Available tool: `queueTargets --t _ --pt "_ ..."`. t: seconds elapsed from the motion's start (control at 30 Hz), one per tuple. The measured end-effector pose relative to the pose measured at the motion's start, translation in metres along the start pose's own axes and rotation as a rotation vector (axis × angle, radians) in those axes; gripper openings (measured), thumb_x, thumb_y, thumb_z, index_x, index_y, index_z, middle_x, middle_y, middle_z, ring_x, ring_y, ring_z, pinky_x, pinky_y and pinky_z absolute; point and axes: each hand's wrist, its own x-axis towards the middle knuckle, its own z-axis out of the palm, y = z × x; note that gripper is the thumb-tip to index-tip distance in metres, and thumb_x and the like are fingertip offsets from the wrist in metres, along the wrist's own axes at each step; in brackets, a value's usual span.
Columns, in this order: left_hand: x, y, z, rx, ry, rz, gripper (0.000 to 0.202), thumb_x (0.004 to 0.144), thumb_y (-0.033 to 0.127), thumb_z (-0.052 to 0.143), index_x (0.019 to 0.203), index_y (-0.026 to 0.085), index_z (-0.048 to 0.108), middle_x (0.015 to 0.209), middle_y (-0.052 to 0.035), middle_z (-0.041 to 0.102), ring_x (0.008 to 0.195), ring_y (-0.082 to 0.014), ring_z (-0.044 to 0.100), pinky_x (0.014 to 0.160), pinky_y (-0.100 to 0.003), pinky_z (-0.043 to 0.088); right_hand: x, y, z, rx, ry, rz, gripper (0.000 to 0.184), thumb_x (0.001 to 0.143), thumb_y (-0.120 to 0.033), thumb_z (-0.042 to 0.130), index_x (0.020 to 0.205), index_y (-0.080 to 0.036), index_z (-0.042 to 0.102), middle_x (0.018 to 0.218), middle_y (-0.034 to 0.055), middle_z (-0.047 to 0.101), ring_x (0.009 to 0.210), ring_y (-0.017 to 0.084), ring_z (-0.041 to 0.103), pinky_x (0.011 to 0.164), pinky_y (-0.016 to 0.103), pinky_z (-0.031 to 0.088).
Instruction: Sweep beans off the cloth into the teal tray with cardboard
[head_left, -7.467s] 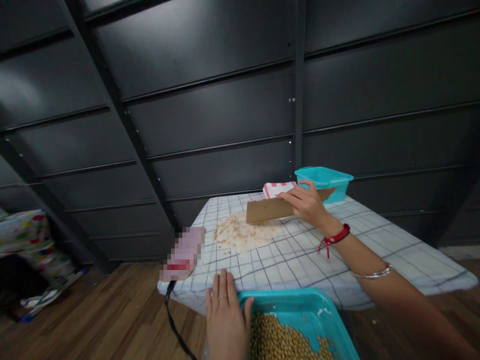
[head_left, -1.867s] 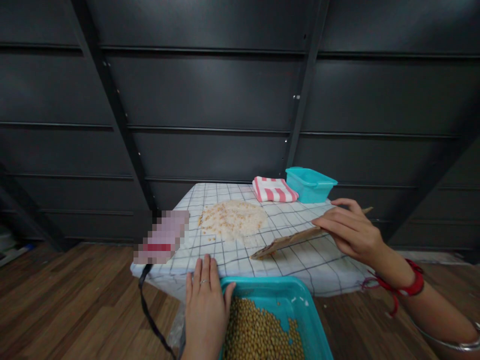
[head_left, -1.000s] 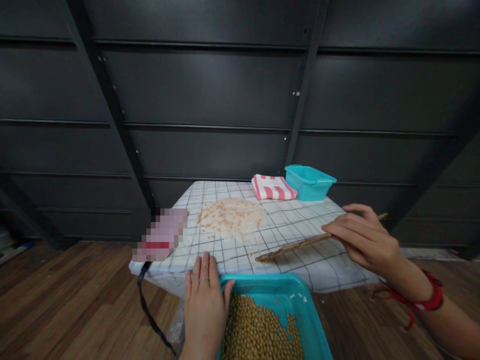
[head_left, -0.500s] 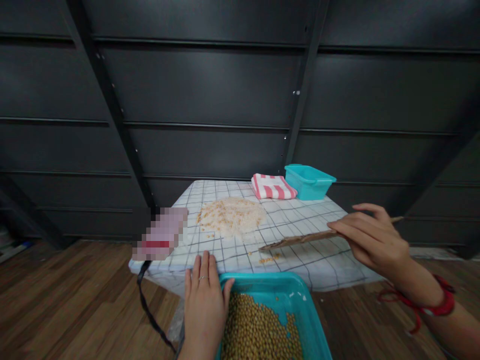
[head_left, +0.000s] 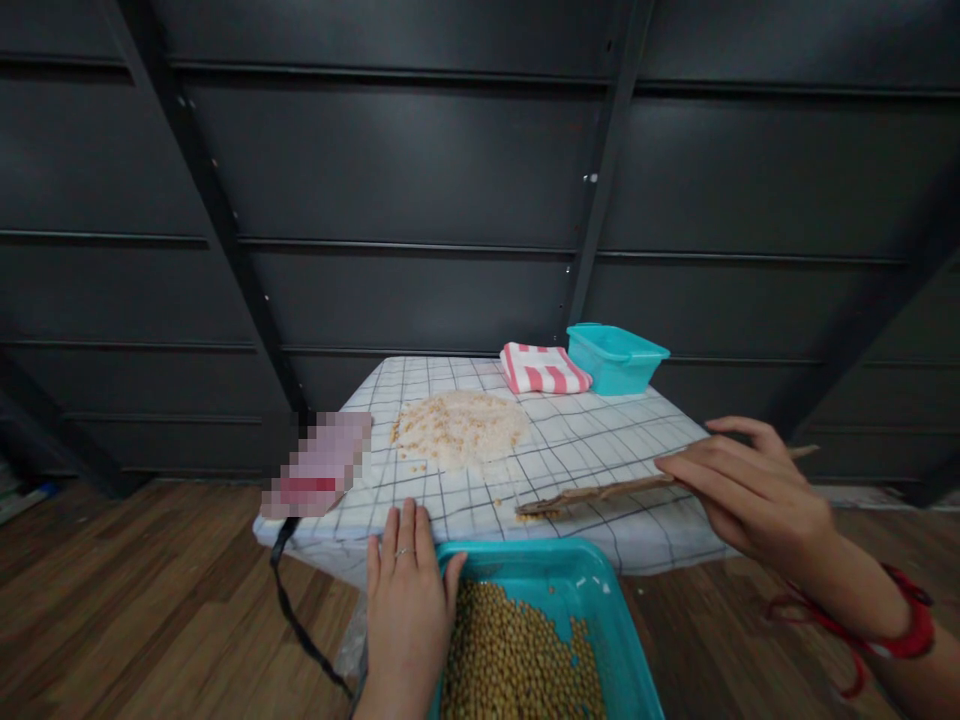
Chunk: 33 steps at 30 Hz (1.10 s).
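My right hand (head_left: 750,490) grips a flat brown cardboard piece (head_left: 600,492), held nearly edge-on just above the checked tablecloth (head_left: 600,440); its left end is by a few loose grains (head_left: 531,517) near the table's front edge. My left hand (head_left: 407,610) lies flat, fingers together, on the left rim of a teal tray (head_left: 600,590) holding soybeans (head_left: 517,660). A pile of pale grains (head_left: 459,428) is spread on the cloth behind.
A red-and-white striped cloth (head_left: 541,368) and a small teal tub (head_left: 615,356) sit at the table's far side. A blurred pink object (head_left: 321,465) with a black strap (head_left: 296,620) hangs off the left corner. Dark panelled wall behind; wooden floor around.
Earlier my right hand held the cardboard upright at the grain pile; it has since come toward me and to the right, cardboard now low and flat. A few grains appeared near the front edge.
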Motion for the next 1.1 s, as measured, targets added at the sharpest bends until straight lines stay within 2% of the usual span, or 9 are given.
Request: queueTargets --t 0.2,0.4,0.57,0.83,1.1 --pt "0.000 0.002 0.000 0.006 0.002 0.010 0.057 0.085 0.045 0.024 0.112 0.003 0.052 0.117 -0.0199 0.055 0.111 -0.0310 0.048 0.090 -0.052 0.038 0.009 -0.014 -0.005 -0.016 -0.051 0.009 0.028 0.077 0.000 0.037 0.090 -0.021 0.051 0.066 -0.0021 0.060 0.058 0.012 0.054 0.074 0.035 0.036" --pt "0.001 0.001 -0.002 0.002 -0.033 0.003 0.055 0.084 0.045 0.026 0.113 0.005 0.051 0.118 -0.0195 0.055 0.112 -0.0305 0.047 0.091 -0.052 0.037 0.008 -0.032 -0.015 0.065 -0.078 0.068 0.030 0.078 0.000 0.036 0.093 -0.020 0.051 0.067 -0.0034 0.060 0.056 0.010 0.053 0.077 0.035 0.036" --pt "0.000 0.001 -0.001 -0.035 -0.043 -0.015 0.054 0.084 0.045 0.028 0.114 0.006 0.051 0.121 -0.0191 0.053 0.114 -0.0315 0.045 0.092 -0.053 0.037 0.009 -0.034 -0.020 0.065 -0.056 0.015 0.029 0.077 -0.001 0.040 0.099 -0.018 0.050 0.072 -0.0008 0.061 0.060 0.012 0.054 0.078 0.038 0.037" --pt "0.000 0.000 -0.001 0.012 -0.013 0.004 0.057 0.085 0.045 0.024 0.113 0.004 0.051 0.118 -0.0196 0.055 0.112 -0.0308 0.048 0.090 -0.052 0.038 0.023 -0.021 0.001 -0.175 -0.002 0.017 0.035 0.072 0.004 0.036 0.089 -0.023 0.050 0.064 -0.0035 0.062 0.057 0.012 0.054 0.074 0.036 0.036" --pt "0.003 0.001 -0.008 0.062 0.048 0.072 0.057 0.086 0.041 0.022 0.107 -0.002 0.053 0.112 -0.0222 0.058 0.105 -0.0335 0.052 0.083 -0.051 0.044 0.031 -0.025 0.015 -0.173 -0.009 -0.037 0.028 0.074 0.002 0.039 0.089 -0.018 0.050 0.065 -0.0016 0.063 0.057 0.011 0.054 0.075 0.036 0.037"
